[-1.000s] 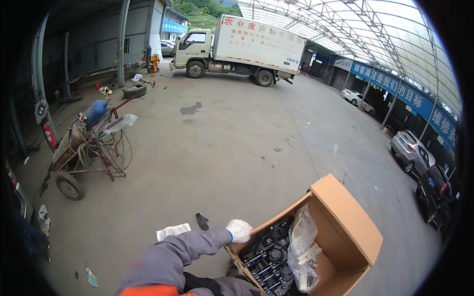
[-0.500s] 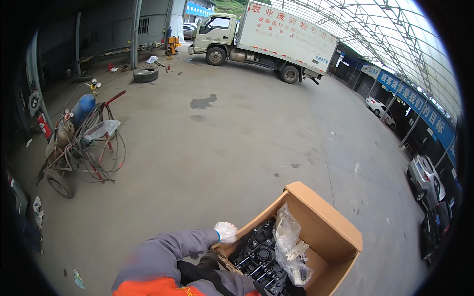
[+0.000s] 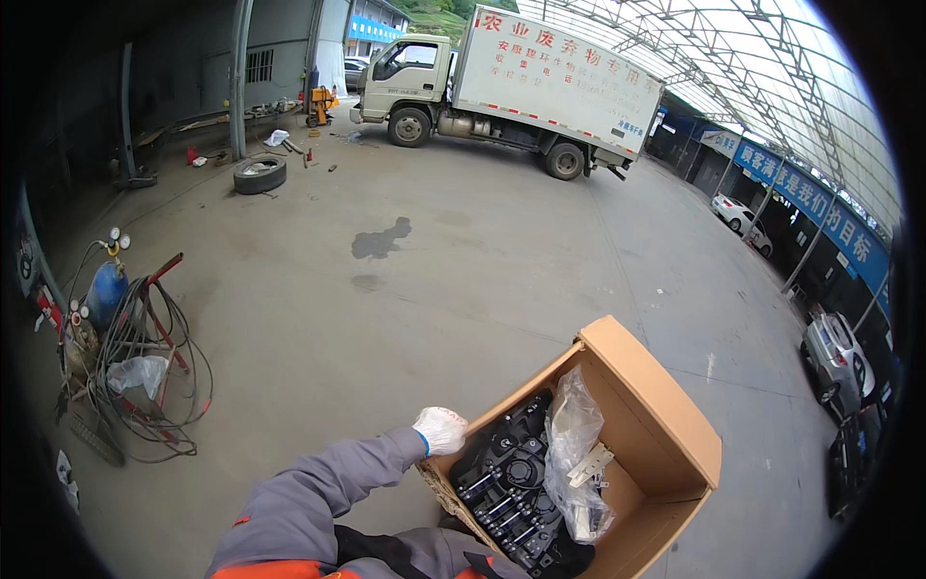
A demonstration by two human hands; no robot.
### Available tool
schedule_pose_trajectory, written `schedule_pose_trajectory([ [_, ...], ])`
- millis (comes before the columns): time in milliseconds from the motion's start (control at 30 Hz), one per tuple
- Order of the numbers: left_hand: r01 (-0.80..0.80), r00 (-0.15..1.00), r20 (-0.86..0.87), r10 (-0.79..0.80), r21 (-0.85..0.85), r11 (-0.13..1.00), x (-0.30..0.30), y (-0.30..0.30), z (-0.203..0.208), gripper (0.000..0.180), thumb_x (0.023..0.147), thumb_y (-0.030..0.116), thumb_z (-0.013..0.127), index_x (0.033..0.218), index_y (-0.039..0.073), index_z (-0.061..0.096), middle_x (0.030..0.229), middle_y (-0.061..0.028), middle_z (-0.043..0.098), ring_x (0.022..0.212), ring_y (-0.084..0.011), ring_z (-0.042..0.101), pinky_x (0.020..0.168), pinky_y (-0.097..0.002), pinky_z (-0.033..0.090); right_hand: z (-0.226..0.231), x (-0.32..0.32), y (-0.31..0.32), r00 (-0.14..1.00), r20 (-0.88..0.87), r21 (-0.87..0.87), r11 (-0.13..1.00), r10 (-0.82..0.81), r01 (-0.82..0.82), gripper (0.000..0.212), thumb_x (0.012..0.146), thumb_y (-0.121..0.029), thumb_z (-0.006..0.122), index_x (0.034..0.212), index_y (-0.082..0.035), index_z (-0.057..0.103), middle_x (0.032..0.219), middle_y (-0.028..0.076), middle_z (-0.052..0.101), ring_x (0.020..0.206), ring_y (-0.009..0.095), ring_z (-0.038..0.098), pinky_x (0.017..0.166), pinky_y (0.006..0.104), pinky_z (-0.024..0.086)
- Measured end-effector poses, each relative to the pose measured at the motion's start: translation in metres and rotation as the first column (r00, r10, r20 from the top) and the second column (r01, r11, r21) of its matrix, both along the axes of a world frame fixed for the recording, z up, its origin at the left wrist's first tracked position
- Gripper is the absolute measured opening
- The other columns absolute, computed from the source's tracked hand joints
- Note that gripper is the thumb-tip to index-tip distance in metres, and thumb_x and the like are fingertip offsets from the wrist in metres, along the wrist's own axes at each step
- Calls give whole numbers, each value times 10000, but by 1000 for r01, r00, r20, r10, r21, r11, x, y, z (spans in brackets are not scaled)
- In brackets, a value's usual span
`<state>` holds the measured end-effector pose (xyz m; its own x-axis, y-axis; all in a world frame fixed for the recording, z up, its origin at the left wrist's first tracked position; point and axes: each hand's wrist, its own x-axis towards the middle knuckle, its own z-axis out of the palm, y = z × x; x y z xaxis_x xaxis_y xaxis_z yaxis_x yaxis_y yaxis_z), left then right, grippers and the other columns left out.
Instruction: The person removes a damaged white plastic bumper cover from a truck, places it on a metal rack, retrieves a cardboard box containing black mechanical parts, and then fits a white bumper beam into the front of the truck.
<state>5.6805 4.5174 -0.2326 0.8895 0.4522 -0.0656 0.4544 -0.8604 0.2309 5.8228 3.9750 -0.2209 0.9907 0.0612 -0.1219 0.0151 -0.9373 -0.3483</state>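
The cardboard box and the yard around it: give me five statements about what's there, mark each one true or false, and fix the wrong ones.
1. The white-gloved left grip holds the cardboard box by its edge. True.
2. The cardboard box is shut. False: it is open, with a black assembly showing inside.
3. A clear plastic bag lies in the cardboard box. True.
4. The truck is black all over. False: it is mostly off-white.
5. In the picture, a blue gas cylinder is left of the cardboard box. True.
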Motion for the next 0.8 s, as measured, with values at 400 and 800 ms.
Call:
schedule_pose_trajectory([
  [400, -249, 968, -23, 248, -59, 967, 23, 331, -30, 311, 839, 314, 567, 887, 66, 750, 883, -186, 741, 859, -357, 735, 767, -485, 592, 24, 156, 401, 946, -18, -42, 945, 323, -324, 449, 838, -395, 731, 903, 49, 723, 867, 287, 711, 853, 452, 690, 782, 495, 544],
  [800, -369, 928, 14, 373, -111, 923, -31, 721, -127, 317, 782, 328, 591, 895, 92, 771, 938, -165, 753, 922, -325, 736, 824, -457, 586, -13, 180, 827, 917, -76, -196, 896, 392, -399, 453, 804, -445, 735, 926, -9, 761, 913, 263, 722, 909, 426, 696, 845, 475, 541],
])
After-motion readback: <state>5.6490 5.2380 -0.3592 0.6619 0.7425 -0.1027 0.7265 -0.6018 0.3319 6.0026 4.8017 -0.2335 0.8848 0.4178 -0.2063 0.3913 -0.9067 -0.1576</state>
